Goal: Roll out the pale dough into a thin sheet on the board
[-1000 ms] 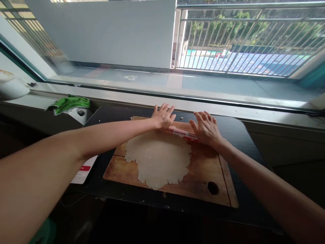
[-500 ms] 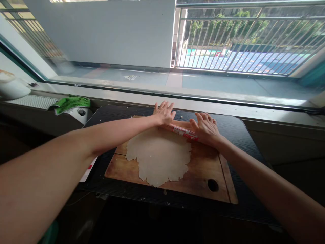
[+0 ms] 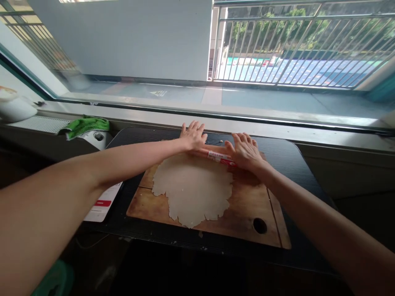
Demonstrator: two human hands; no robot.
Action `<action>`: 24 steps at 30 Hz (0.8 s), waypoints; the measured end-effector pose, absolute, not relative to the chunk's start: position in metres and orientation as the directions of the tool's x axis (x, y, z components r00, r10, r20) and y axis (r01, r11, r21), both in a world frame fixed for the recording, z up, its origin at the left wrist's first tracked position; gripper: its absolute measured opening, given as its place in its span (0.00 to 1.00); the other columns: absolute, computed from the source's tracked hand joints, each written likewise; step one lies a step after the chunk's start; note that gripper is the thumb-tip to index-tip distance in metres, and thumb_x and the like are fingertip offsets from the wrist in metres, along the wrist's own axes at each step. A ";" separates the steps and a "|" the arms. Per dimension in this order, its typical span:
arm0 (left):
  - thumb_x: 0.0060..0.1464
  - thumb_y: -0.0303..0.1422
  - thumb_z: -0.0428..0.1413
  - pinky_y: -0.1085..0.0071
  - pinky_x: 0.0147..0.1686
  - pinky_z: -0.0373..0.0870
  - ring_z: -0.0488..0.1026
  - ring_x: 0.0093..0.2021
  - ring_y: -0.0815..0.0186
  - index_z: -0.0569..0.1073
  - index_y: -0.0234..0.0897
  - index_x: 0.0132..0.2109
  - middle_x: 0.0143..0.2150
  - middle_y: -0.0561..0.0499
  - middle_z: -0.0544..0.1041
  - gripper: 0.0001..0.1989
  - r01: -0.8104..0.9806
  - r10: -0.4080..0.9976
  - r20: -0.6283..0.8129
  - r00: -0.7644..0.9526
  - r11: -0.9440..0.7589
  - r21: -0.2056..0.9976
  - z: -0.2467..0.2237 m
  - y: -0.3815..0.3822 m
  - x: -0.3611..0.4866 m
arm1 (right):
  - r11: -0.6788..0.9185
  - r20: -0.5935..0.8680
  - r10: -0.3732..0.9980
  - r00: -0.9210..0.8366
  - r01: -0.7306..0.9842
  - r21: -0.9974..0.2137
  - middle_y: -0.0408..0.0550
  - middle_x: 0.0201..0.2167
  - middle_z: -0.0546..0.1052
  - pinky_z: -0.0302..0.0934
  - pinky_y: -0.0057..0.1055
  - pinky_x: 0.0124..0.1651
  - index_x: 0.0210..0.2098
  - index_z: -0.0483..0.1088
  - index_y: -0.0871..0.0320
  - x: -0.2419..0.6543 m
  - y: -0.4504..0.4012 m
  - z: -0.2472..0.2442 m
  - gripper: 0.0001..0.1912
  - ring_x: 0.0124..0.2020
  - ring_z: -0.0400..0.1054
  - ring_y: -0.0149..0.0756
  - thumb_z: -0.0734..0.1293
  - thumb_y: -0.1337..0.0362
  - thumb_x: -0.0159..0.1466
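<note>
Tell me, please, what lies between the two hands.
The head view shows a labelled rolling pin between the left hand and right hand.

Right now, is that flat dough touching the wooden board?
Touching: the head view shows the dough lying spread out on the wooden board.

Left arm [image 3: 83, 176], bare, extended from lower left to upper centre; left hand [image 3: 193, 136] palm down, fingers spread. Right arm [image 3: 314, 220], bare, slanting from lower right; right hand [image 3: 245, 151] likewise palm down, right of centre.
</note>
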State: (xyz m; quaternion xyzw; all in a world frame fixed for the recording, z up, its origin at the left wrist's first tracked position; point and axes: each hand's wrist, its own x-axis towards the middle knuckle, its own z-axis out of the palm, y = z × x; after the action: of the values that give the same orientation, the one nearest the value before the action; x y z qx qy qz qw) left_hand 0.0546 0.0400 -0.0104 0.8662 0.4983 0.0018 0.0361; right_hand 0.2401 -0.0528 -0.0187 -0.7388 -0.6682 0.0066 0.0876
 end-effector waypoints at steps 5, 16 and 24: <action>0.68 0.35 0.37 0.48 0.71 0.41 0.48 0.74 0.57 0.58 0.35 0.72 0.74 0.45 0.55 0.29 0.748 0.751 0.026 0.660 -0.660 0.068 -0.014 0.018 0.033 | 0.078 0.063 0.996 -0.068 0.983 -0.167 0.57 0.61 0.69 0.54 0.49 0.63 0.60 0.66 0.57 0.218 -0.095 -0.016 0.29 0.65 0.57 0.51 0.48 0.48 0.72; 0.68 0.37 0.36 0.47 0.71 0.39 0.42 0.76 0.57 0.50 0.32 0.74 0.76 0.44 0.49 0.31 0.836 0.837 -0.010 0.546 -0.545 0.064 -0.014 0.051 0.056 | -0.118 0.118 0.983 0.139 0.978 -0.173 0.59 0.65 0.65 0.51 0.54 0.65 0.65 0.61 0.57 0.234 -0.042 -0.015 0.29 0.68 0.52 0.53 0.49 0.51 0.71; 0.69 0.39 0.34 0.48 0.71 0.43 0.48 0.74 0.57 0.51 0.38 0.74 0.75 0.47 0.53 0.30 0.758 0.756 -0.068 0.651 -0.643 0.113 -0.020 0.010 0.020 | 0.059 0.138 0.990 -0.043 0.991 -0.119 0.56 0.63 0.69 0.52 0.49 0.65 0.62 0.65 0.56 0.219 -0.083 -0.021 0.28 0.67 0.54 0.50 0.49 0.51 0.72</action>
State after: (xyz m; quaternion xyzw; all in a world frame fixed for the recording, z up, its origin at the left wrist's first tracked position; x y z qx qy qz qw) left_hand 0.0196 0.0102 -0.0198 0.9062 0.4176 -0.0075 0.0657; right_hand 0.2193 -0.0833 -0.0212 -0.6858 -0.7220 -0.0046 0.0913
